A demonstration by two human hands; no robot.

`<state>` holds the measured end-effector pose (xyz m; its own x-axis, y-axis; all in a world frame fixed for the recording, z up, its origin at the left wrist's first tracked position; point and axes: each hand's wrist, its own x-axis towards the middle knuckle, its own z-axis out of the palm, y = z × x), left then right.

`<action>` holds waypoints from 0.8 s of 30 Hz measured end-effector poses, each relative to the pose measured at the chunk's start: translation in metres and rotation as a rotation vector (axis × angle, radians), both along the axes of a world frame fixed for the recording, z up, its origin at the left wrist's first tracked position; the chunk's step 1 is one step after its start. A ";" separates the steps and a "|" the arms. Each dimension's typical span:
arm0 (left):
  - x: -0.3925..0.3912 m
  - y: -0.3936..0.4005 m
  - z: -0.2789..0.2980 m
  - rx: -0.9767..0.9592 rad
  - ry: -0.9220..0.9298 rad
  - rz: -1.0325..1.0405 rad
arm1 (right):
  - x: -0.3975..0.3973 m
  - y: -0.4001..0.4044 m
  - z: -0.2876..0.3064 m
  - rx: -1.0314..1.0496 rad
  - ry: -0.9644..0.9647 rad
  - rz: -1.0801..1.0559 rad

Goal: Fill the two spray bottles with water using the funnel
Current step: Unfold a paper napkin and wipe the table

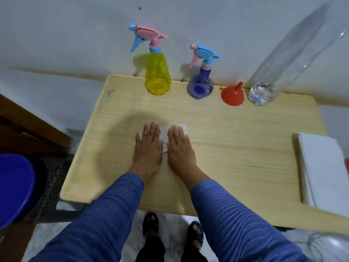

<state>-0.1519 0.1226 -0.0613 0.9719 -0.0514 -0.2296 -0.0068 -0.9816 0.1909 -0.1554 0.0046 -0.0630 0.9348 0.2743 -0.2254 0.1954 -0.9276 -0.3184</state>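
1. The left hand [148, 146] lies flat, fingers straight and together, pressing a tissue [164, 136] onto the table [226, 148]. The right hand [180, 146], just beside it, is flat the same way. The pressing suggests they are blotting or wiping the wood.
2. The tissue is thin, white and crumpled, showing between and beyond the fingers.
3. The table is pale wood with visible grain; a dull, darker patch spreads left of the tissue, possibly damp.
4. Beyond the tissue, along the far edge, stand the yellow bottle [157, 76] and, to its right, the purple bottle [201, 86], both translucent plastic with trigger heads screwed on.
5. Right of the purple bottle the red funnel [232, 96] rests mouth down, spout up.
6. Further right stands a tall clear water bottle [264, 91] holding a little water.
7. Filling seems finished or unstarted; the frame cannot settle which.
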 end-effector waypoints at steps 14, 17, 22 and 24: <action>-0.008 -0.192 0.002 -0.052 0.018 -0.257 | -0.033 -0.187 0.004 0.009 0.006 -0.270; -0.014 -0.219 0.005 -0.078 0.042 -0.304 | -0.044 -0.211 0.006 0.011 0.009 -0.325; -0.025 -0.242 0.005 -0.057 0.036 -0.375 | -0.067 -0.230 0.006 -0.010 -0.014 -0.423; -0.029 -0.242 0.005 -0.054 0.032 -0.397 | -0.075 -0.228 0.006 -0.012 -0.013 -0.445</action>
<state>-0.1810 -0.1196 -0.0559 0.8664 -0.4346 -0.2459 -0.3772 -0.8923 0.2480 -0.2299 -0.2235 -0.0565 0.9641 -0.1579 -0.2136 -0.2197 -0.9259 -0.3073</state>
